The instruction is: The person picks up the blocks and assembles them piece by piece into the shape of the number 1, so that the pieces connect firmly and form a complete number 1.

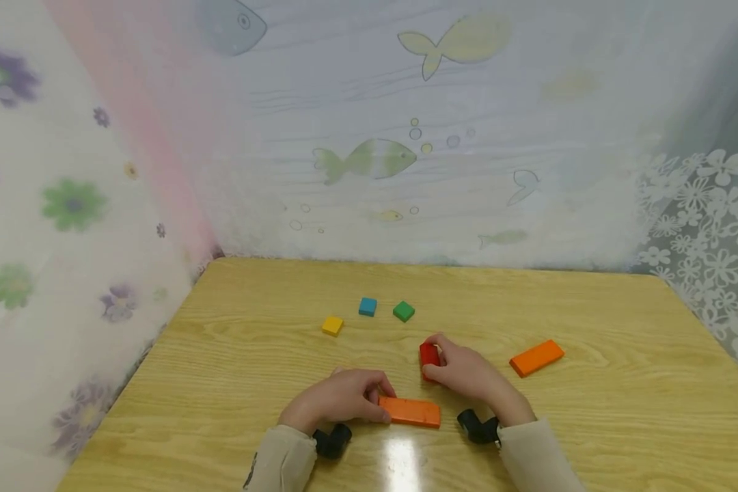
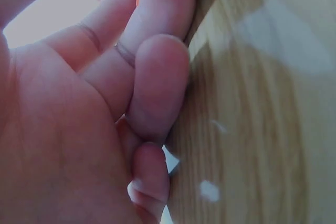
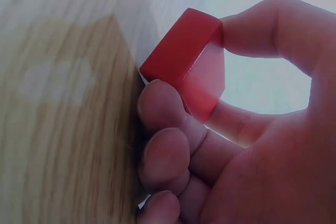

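Note:
My left hand (image 1: pixel 347 398) pinches the left end of an orange rectangular block (image 1: pixel 411 413) between thumb and fingers, low over the front of the table. In the left wrist view its curled fingers (image 2: pixel 160 77) fill the middle, and only a sliver of the block shows at the top. A red block (image 1: pixel 429 361) is in my right hand (image 1: pixel 467 369), farther back and to the right. The right wrist view shows that red block (image 3: pixel 184 51) pinched between thumb and index finger, one edge close to the wood, while the other fingers curl beneath.
A second orange block (image 1: pixel 537 358) lies to the right of my right hand. Farther back on the wooden table (image 1: pixel 252 301) are small yellow (image 1: pixel 333 326), blue (image 1: pixel 367 307) and green (image 1: pixel 404 311) square tiles. Behind the table hangs a fish-patterned curtain (image 1: pixel 369 205).

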Available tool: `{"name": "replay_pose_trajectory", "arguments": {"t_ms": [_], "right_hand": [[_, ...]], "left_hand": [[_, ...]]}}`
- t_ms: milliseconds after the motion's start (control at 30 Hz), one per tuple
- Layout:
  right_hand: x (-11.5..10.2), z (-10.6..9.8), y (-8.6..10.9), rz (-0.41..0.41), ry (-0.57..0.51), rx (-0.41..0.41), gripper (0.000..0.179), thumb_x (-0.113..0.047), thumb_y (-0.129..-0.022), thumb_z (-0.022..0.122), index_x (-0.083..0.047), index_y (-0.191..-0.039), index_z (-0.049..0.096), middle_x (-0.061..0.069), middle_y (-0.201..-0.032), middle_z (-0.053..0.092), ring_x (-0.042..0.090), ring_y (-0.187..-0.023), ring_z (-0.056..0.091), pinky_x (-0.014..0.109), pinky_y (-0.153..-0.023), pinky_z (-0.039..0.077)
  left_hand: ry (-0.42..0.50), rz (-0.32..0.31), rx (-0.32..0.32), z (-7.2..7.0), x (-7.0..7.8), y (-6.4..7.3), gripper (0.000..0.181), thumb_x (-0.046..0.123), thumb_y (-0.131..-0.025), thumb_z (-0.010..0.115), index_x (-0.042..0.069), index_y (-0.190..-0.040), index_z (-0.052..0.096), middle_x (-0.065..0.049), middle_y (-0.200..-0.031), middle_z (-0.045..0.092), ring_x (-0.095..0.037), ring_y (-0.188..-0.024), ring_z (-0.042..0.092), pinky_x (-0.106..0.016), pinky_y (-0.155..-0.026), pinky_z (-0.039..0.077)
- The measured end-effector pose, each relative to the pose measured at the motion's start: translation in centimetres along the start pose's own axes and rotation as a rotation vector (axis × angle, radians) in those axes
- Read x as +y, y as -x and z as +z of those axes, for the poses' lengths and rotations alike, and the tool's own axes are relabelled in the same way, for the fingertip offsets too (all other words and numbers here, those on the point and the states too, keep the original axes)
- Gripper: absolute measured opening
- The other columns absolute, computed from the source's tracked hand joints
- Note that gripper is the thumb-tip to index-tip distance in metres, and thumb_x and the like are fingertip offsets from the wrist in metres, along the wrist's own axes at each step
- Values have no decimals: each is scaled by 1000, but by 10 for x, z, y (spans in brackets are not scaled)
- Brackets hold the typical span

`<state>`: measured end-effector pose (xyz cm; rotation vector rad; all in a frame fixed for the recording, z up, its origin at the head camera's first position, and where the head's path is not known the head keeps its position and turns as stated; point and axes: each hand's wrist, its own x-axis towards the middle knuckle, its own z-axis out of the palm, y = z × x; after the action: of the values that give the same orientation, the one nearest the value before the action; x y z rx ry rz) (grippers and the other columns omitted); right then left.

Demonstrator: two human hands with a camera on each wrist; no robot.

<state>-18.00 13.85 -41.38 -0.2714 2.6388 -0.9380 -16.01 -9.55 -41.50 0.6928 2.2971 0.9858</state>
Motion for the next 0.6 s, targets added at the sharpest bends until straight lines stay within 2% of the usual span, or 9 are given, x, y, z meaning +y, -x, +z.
{"name": "replay_pose_trajectory", "arguments": {"t_ms": [300,600], "right_hand": [[-12,10,3,-26,11,-4,46,-27,-79,58,-15,-122,44,1,-76,54,16,-59,48,30,-54,37],[-19,13,4,-41,37,-8,47,-28,-80,56,-14,-123,43,1,-70,53,16,-53,47,30,-50,36]], "left_hand": [[-72,11,25,1,4,0,24,38,-76,69,25,-94,58,9,-68,57,-5,-59,50,-28,-71,31],[-47,-5,33,1,2,-1,22,36,-75,70,25,-89,58,7,-66,56,-7,-57,48,-23,-59,35]]}}
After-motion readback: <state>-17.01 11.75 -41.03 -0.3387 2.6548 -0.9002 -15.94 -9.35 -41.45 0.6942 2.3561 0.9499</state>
